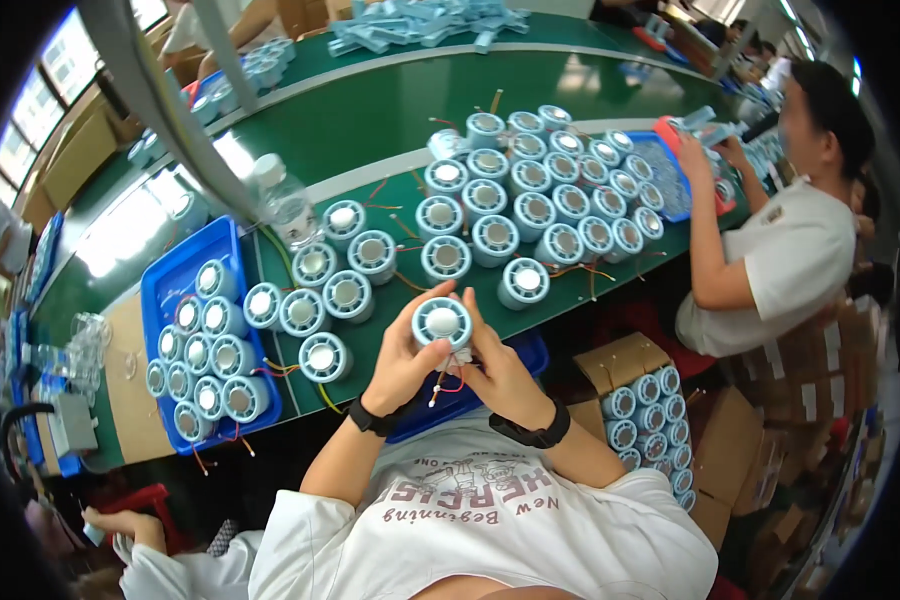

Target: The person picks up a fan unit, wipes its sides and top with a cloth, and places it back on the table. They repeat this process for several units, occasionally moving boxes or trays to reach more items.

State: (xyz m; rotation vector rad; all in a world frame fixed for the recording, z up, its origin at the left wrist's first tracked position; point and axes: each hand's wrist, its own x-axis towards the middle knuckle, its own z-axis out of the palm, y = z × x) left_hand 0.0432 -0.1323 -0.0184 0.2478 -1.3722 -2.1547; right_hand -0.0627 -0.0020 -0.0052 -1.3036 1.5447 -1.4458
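Observation:
A light-blue cylindrical motor unit (442, 318) with a silver disc in its vented top is held between my two hands in front of my chest. My left hand (402, 355) wraps its left side, with the thumb pressed low on its front. My right hand (505, 378) closes on its right and lower side, where a small white part and red and dark wires with a white plug (434, 403) hang down. Similar blue units (444, 257) stand upright on the green bench (410, 330) just beyond my hands, several with loose wires.
A blue tray (150, 290) of such units stands left, near a clear bottle (288, 205). Under my hands lies another blue tray (525, 352). A carton (610, 360) of units sits right, below the bench edge. A co-worker (780, 240) works at right beside a red tray (667, 130).

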